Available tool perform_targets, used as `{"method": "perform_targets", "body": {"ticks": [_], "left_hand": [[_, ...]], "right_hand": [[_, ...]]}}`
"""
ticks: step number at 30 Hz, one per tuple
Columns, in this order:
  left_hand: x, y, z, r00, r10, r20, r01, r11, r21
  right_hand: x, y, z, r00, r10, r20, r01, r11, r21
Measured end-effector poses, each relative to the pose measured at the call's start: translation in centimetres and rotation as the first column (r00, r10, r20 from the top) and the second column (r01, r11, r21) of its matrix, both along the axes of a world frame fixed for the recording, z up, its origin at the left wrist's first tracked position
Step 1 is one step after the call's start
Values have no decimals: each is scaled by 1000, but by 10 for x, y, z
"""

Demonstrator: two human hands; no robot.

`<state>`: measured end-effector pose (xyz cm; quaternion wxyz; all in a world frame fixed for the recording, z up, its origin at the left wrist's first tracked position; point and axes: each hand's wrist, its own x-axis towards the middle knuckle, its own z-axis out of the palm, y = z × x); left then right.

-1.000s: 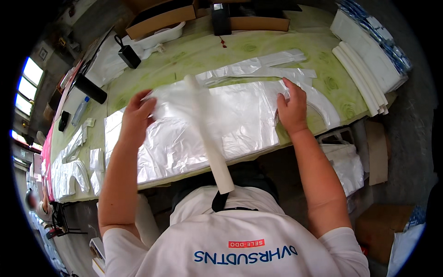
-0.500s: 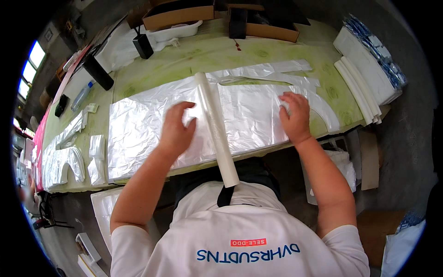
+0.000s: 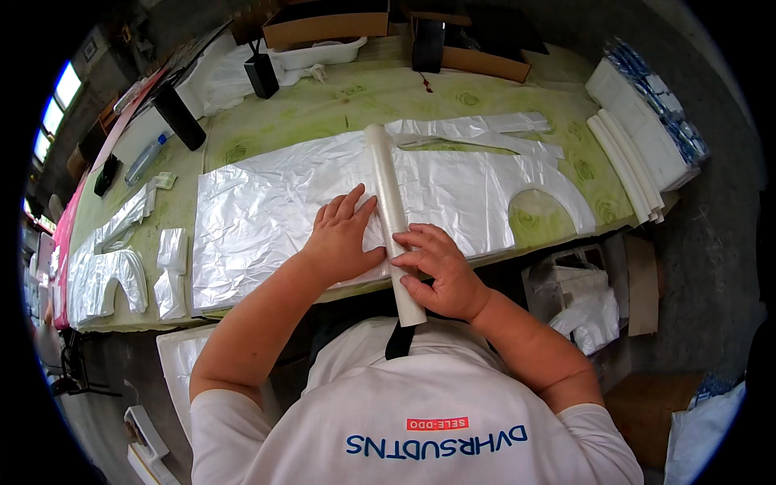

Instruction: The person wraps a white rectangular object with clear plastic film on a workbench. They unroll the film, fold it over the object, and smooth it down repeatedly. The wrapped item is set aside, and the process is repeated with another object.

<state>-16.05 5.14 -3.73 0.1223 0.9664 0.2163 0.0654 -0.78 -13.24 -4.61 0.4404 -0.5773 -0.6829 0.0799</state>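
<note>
A shiny white sheet of thin plastic film (image 3: 267,210), shaped like a disposable apron, lies flat on the table with a curved cut-out and strap-like strips at its right end. Across it lies a pale cardboard-like tube (image 3: 386,178), its near end jutting past the table edge towards my body. Flat on the film just left of the tube is my left hand (image 3: 341,238), fingers spread. My right hand (image 3: 443,271) touches the tube's right side near the table edge, with fingers and thumb apart and fingertips on its surface.
Smaller folded film pieces (image 3: 113,275) lie at the left. Farther back are a black cylinder (image 3: 179,119), a plastic bottle (image 3: 147,158), a black box-shaped item (image 3: 261,75) and cardboard boxes (image 3: 485,65). Several pale tubes (image 3: 626,166) rest beside a white stack (image 3: 638,121) at the right.
My right hand has moved left from the film's right part onto the tube. My left hand has shifted right and down flat beside the tube. The view has shifted slightly.
</note>
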Motion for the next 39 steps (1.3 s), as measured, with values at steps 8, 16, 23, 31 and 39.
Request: {"method": "perform_targets", "body": {"ticks": [8, 16, 23, 31, 39], "left_hand": [[1, 8, 9, 1000, -6, 9, 6, 1000, -7], [27, 4, 20, 900, -161, 404, 145, 987, 71], [12, 14, 21, 905, -193, 380, 226, 973, -44], [-43, 3, 5, 969, 29, 247, 1, 993, -117], [-52, 5, 2, 955, 99, 280, -43, 979, -197]], "right_hand": [[-3, -1, 0, 1000, -7, -3, 7, 1000, -27], [-7, 6, 13, 994, 23, 108, -22, 1000, -8], [9, 25, -8, 906, -312, 285, 325, 946, 3], [23, 149, -4, 800, -268, 537, 425, 885, -191], [175, 171, 16, 584, -641, 498, 798, 343, -495]]}}
